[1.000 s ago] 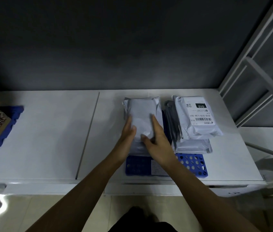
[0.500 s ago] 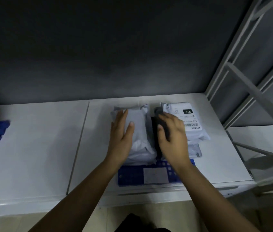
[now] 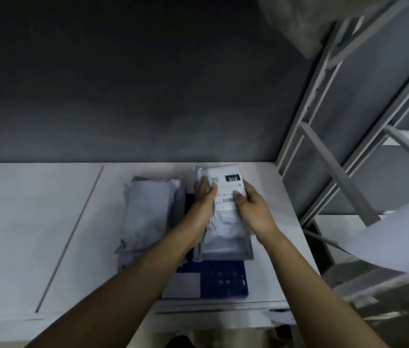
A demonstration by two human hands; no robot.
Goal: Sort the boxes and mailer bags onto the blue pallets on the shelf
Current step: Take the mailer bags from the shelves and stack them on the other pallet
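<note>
Head view: the labelled bag (image 3: 226, 204) is clasped from both sides, on top of the right-hand stack on the blue pallet (image 3: 221, 278) on the shelf (image 3: 35, 222). The left hand (image 3: 202, 204) is pressed against its left edge, the right hand (image 3: 253, 209) against its right, fingers curled onto the label. The bag's long axis is seen running away from the person, squarely between the grips. A second stack (image 3: 148, 214) is seen just left, nearer the left hand.

A dim dark grey wall (image 3: 148, 84) backs the white shelf surface (image 3: 35, 222); grey slotted metal shelving uprights (image 3: 324, 126) stand at right.
</note>
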